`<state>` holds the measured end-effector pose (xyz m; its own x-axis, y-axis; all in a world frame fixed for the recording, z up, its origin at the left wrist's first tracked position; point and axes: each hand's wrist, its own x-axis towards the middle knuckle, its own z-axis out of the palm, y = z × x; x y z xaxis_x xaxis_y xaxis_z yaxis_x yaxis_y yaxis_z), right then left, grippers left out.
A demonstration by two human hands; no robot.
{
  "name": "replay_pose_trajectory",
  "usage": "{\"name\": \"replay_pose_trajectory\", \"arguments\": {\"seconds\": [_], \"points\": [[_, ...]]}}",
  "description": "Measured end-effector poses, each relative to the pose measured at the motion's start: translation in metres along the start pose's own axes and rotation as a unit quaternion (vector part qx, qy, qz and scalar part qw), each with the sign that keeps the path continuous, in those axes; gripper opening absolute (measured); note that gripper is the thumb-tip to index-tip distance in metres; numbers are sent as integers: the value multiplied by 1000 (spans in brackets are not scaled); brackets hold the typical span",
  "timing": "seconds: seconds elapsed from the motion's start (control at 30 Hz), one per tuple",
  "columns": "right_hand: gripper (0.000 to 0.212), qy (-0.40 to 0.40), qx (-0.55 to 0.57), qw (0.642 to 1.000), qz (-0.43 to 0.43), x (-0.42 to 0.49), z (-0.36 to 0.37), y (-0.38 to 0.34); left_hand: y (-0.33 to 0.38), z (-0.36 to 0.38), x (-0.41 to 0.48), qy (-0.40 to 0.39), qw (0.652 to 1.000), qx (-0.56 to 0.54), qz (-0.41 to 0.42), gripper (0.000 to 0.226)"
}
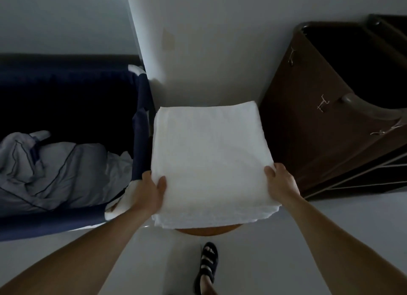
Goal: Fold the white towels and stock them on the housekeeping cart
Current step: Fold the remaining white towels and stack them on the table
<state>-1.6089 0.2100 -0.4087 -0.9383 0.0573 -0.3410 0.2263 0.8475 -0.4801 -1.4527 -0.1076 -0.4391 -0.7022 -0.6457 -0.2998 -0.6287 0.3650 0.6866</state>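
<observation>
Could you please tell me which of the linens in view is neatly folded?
The square white folded towel, gripped at its near corners by the left hand and right hand. The pale dark-piped linen in the navy fabric bin lies crumpled.

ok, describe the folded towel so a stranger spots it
Look between the navy bin, left, and brown cart, right. The towel is there, gripped by the left hand and right hand: flat, square, white, unlike the crumpled linen in the bin.

Towel (209, 158) white matt terry cloth; cart (308, 122) brown smooth plastic.
</observation>
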Motion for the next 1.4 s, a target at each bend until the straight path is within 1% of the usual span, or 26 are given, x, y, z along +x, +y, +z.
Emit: {"name": "replay_pose_trajectory", "arguments": {"seconds": [0.07, 0.17, 0.2, 0.23, 0.27, 0.3, 0.33, 0.37, 0.43, 0.47, 0.53, 0.6, 0.73, 0.83, 0.93, 1.03, 1.1, 1.17, 1.3, 1.4], "points": [[44, 18, -41, 999, -6, -2, 10, 8, -5, 9, -3, -3, 1000, -6, -4, 41], [43, 48, -62, 997, -25, 3, 16, 12, -6, 11, -8, -19, 1000, -7, 5, 48], [44, 55, -68, 996, -27, 4, 17, 13, -6, 9, -9, -21, 999, 24, 12, 56], [47, 64, -82, 994, -29, 5, 18, 14, -6, 7, -10, -13, 996, 84, 24, 65], [51, 81, -110, 990, -39, 4, 18, 12, -3, 5, -10, 4, 985, 161, 54, 72], [57, 105, -147, 982, -64, 2, 18, 9, 2, 3, -10, 21, 967, 234, 102, 77], [63, 128, -185, 968, -108, 0, 18, 4, 8, 3, -9, 27, 946, 284, 154, 81], [68, 133, -222, 952, -160, -3, 19, -3, 14, 4, -7, 17, 928, 313, 203, 83], [73, 93, -281, 925, -239, -7, 26, -14, 23, 12, -2, -33, 897, 347, 271, 80], [74, 58, -303, 915, -258, -9, 33, -15, 22, 18, -1, -63, 889, 355, 284, 77], [78, -11, -328, 907, -263, -11, 49, -9, 11, 29, 0, -112, 885, 361, 274, 76], [81, -42, -336, 905, -257, -12, 58, -1, -2, 36, -1, -125, 884, 368, 260, 77], [82, -55, -357, 898, -249, -13, 56, -3, -11, 41, 2, -119, 887, 360, 263, 76], [84, -29, -352, 899, -259, -13, 46, -21, -7, 35, 9, -115, 891, 345, 273, 77], [85, -13, -309, 900, -307, -3, 39, -62, 11, 15, 28, -75, 900, 336, 268, 78], [88, -25, -296, 884, -360, 9, 48, -113, 33, -18, 55, -15, 924, 307, 226, 80], [89, -40, -288, 874, -388, 9, 64, -145, 35, -45, 70, 13, 928, 316, 198, 78], [89, -59, -274, 863, -419, 2, 83, -177, 22, -75, 80, 27, 926, 334, 172, 77], [88, -100, -272, 825, -485, -17, 126, -248, -30, -138, 98, 41, 939, 328, 99, 76], [81, -126, -260, 812, -508, -30, 161, -301, -72, -184, 115, 59, 944, 320, 54, 77]]}}
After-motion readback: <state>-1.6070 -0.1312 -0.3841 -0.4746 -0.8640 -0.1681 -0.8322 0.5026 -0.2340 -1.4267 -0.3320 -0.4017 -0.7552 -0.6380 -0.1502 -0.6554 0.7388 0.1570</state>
